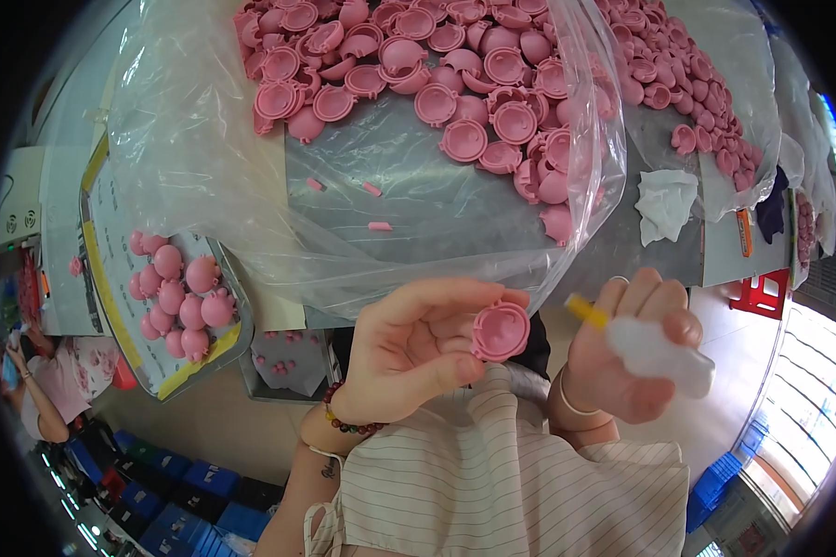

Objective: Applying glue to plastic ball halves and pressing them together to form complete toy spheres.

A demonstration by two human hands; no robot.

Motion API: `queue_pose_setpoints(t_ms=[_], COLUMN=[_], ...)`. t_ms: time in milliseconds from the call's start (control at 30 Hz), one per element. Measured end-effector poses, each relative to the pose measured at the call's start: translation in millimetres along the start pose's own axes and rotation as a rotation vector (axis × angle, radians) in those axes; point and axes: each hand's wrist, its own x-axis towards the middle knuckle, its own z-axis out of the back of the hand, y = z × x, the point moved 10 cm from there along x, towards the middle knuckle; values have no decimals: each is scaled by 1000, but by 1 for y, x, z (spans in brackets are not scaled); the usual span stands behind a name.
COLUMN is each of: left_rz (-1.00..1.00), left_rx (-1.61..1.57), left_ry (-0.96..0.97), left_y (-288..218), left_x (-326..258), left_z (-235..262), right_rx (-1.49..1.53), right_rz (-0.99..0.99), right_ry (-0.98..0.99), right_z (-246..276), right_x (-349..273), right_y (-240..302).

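Observation:
My left hand pinches a round pink plastic half-shell between thumb and fingers, its hollow side up. To the right, my right hand is wrapped round a small white squeeze bottle with a yellow tip. The tip points up and left toward the half-shell but stands apart from it. Beyond my hands, a large heap of similar pink half-shells lies on clear plastic sheeting. A few small pink pieces lie loose in front of the heap.
At left, a tray with yellow edging holds several pink balls. A white cloth and an orange-handled tool lie at right, near a red basket. A co-worker's arm shows far left, above blue crates.

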Motion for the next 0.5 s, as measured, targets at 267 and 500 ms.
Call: queue_pose_setpoints(t_ms=[267, 500], left_rz=[-49, -54], left_rx=[131, 149], left_ry=[-14, 11], left_y=[-4, -3], left_x=[-1, 0], left_z=[0, -1], right_rx=[-292, -404], right_rz=[197, 282], right_ry=[306, 237], right_z=[-28, -29], right_x=[-7, -7], right_y=[24, 27])
